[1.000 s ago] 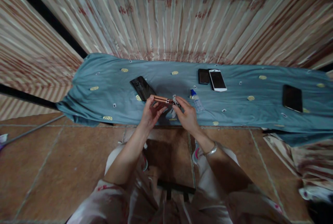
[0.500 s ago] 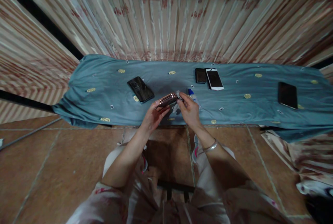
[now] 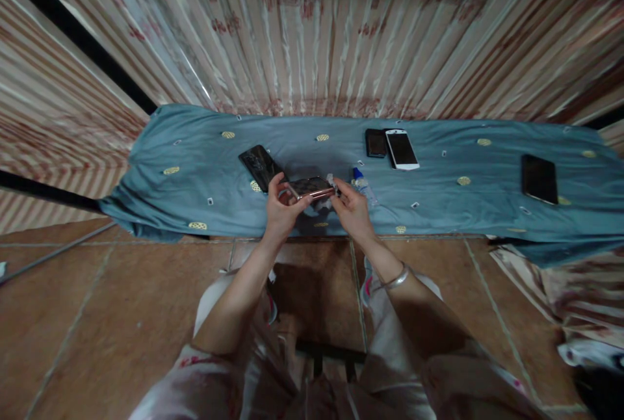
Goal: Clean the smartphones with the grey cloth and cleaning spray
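Rose-gold device, now turned, dark face showing

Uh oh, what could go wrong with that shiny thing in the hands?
The left hand holds a shiny, rose-gold-edged rectangular device above the teal patterned cloth; if that grip slipped, it might drop, perhaps onto the flat, black rectangular phone nearby. The right hand, at the device's other end with a pale, crumpled scrap, could bump the clear plastic bottle with a blue cap lying just beside it.
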